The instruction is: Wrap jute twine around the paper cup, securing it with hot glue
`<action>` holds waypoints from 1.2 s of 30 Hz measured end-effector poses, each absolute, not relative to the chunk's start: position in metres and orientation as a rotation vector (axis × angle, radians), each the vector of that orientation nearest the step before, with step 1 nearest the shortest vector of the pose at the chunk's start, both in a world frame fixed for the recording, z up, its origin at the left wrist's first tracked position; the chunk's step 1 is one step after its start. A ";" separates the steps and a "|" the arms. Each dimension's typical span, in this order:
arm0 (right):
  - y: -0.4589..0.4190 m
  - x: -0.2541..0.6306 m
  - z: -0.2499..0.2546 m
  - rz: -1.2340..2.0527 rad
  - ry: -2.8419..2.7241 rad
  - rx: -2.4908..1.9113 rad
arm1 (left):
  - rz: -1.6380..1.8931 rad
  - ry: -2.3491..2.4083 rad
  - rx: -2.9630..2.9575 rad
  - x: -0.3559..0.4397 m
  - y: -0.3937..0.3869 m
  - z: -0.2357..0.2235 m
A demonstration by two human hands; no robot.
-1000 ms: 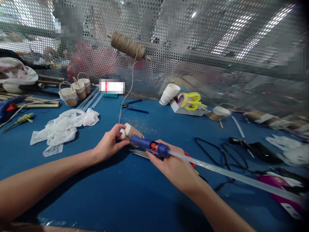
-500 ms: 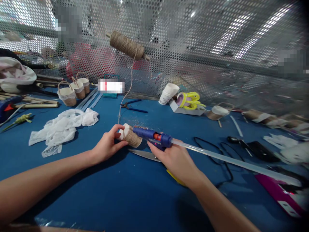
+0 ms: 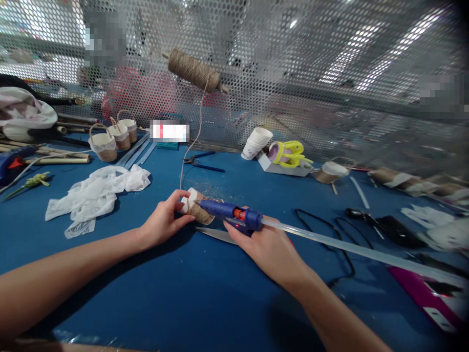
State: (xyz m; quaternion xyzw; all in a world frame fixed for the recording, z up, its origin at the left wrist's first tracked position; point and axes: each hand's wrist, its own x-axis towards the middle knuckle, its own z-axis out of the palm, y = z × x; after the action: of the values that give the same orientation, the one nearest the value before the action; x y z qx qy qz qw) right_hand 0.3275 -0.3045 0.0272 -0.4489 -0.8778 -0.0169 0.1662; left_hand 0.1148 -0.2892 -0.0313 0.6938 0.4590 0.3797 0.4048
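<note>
From my station I see coarse jute twine (image 3: 201, 213) around a tapered white paper cup (image 3: 191, 196), tipped sideways over the smooth blue tabletop (image 3: 164, 298). The left hand (image 3: 163, 220) pinches its white end between thumb and fingers; the right hand (image 3: 273, 249) is wrapped round a blue plastic glue gun (image 3: 220, 209), nozzle angled over the twine. The stacked cups (image 3: 257, 141) carry printing (too small for me to read).

We list, at the left grip: one left hand (image 3: 163, 222), bare, slim-fingered. Behind it: one left forearm (image 3: 82, 268), uncovered, smooth, tapering gripward. At the right grip: one right hand (image 3: 271, 252), bare. Behind it: one right forearm (image 3: 330, 304), likewise uncovered, broadening away from our grip.
</note>
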 end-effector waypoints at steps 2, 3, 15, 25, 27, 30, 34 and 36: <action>-0.302 0.331 0.028 -0.122 -2.546 -1.221 | 0.951 1.174 1.765 0.115 -0.289 -0.032; -0.300 0.332 0.028 -0.162 -2.569 -1.192 | 0.948 1.186 1.776 0.115 -0.289 -0.032; -0.300 0.343 0.025 -0.173 -2.583 -1.105 | 0.949 1.165 1.796 0.114 -0.289 -0.032; -0.292 0.344 0.022 -0.441 -2.695 -1.075 | 0.946 1.187 1.823 0.113 -0.289 -0.032; -0.294 0.343 0.023 -0.302 -2.650 -1.118 | 0.952 1.179 1.817 0.114 -0.288 -0.033; -0.300 0.341 0.027 -0.028 -2.528 -1.176 | 0.952 1.161 1.798 0.114 -0.288 -0.034; -0.301 0.340 0.029 0.089 -2.455 -1.186 | 0.954 1.168 1.792 0.114 -0.288 -0.033; -0.299 0.341 0.028 0.090 -2.442 -1.192 | 0.952 1.176 1.799 0.114 -0.289 -0.032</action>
State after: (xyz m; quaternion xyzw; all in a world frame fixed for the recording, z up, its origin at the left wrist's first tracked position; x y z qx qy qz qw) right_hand 0.3405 -0.2994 0.0276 -0.4285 -0.8783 0.0323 0.2096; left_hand 0.1141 -0.2889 -0.0317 0.7063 0.4617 0.3736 0.3852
